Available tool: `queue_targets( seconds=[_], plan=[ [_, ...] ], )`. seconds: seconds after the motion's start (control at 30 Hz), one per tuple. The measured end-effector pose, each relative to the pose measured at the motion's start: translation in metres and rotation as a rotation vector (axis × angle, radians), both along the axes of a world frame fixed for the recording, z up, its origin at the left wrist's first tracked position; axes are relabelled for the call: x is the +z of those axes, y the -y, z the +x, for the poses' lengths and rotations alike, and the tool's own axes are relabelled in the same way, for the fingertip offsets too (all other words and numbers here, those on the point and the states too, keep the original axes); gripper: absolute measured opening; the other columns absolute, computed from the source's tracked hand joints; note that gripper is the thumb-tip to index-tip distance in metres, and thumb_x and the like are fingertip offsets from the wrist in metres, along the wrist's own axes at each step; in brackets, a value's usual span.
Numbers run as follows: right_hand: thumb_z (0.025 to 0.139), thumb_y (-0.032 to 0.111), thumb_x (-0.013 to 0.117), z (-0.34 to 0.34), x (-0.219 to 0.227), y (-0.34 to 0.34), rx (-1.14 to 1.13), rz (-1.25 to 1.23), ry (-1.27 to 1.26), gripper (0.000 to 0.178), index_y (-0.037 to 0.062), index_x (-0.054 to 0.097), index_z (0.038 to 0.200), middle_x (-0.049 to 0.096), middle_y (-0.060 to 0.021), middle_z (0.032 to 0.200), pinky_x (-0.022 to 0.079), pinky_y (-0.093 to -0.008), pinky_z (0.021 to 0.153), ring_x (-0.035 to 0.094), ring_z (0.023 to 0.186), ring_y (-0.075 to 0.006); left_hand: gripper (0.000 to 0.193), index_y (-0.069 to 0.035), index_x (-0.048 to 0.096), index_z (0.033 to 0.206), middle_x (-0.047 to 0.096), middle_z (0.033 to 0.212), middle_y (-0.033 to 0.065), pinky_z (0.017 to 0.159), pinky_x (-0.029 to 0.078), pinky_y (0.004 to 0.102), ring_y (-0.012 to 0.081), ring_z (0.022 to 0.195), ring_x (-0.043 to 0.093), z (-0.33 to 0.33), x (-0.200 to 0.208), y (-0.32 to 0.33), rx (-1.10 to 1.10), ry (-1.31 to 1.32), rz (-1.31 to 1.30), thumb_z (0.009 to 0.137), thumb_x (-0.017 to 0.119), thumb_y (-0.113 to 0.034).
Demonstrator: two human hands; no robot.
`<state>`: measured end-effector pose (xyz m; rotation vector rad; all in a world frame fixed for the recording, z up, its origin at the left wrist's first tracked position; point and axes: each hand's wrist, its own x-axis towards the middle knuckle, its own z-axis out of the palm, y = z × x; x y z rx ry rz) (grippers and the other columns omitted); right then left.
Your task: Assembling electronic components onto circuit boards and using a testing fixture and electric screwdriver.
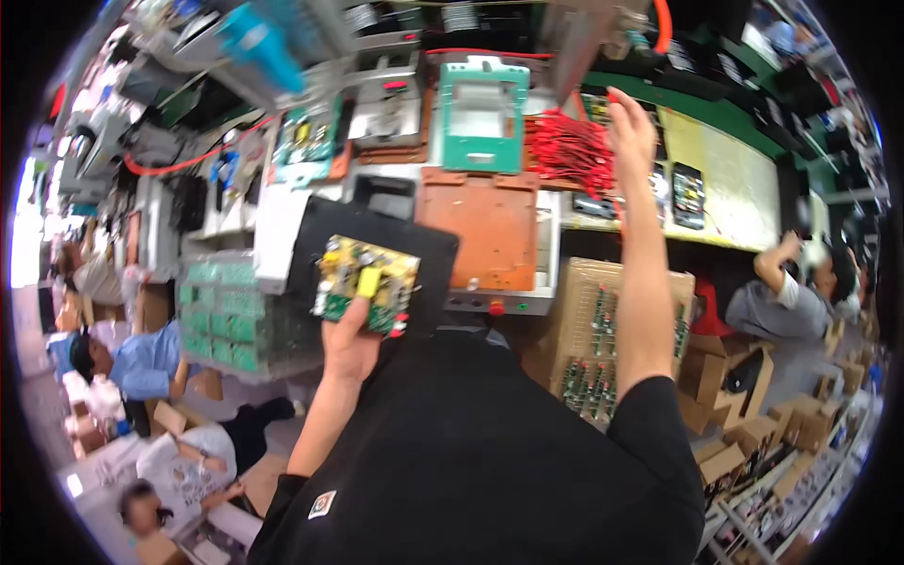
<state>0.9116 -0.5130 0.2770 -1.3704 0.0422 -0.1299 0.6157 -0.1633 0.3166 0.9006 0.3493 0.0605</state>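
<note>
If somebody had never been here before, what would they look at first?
Probably the bright red bundle of wires, just left of the raised right hand. Next might be the circuit board with yellow parts, held in the left hand, and the big orange plate in the middle, below a teal frame.

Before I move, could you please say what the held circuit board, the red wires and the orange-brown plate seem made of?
Circuit board: probably rigid resin laminate, tan and green, its finish mostly hidden under crowded components. Red wires: likely smooth plastic coating, judging by bright, even colour. Orange-brown plate: perhaps matte plastic or resin, showing no metallic shine.
</note>
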Motion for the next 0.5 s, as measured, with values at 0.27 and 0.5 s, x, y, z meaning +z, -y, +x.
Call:
queue_targets(
  seconds=[0.27, 0.5],
  plan=[
    [0.090, 0.005, 0.063, -0.168, 0.069, -0.106, 0.443, -0.479, 0.141, 0.013, -0.0006, 0.071, 0.099, 0.070, -0.0036, 0.080, 0.044, -0.0201, 0.054, 0.057, 0.061, -0.0043, 0.049, -0.001, 0.046, 0.133, 0.056, 0.125, 0.0066, 0.098, 0.044, 0.0333, 0.0176, 0.113, 0.056, 0.017, -0.019, 0.023, 0.072, 0.104, 0.305, 0.088, 0.064, -0.003],
    [0.084, 0.003, 0.070, -0.187, 0.083, -0.146, 0.349, -0.607, 0.335, 0.012, -0.0013, 0.071, 0.095, 0.070, -0.0095, 0.079, 0.048, -0.0231, 0.056, 0.063, 0.061, -0.0113, 0.039, 0.003, 0.057, 0.119, 0.064, 0.112, 0.0098, 0.089, 0.049, 0.0334, 0.0197, 0.100, 0.063, 0.015, 0.000, 0.026, 0.069, 0.267, 0.836, 0.082, 0.070, -0.001]
  ],
)
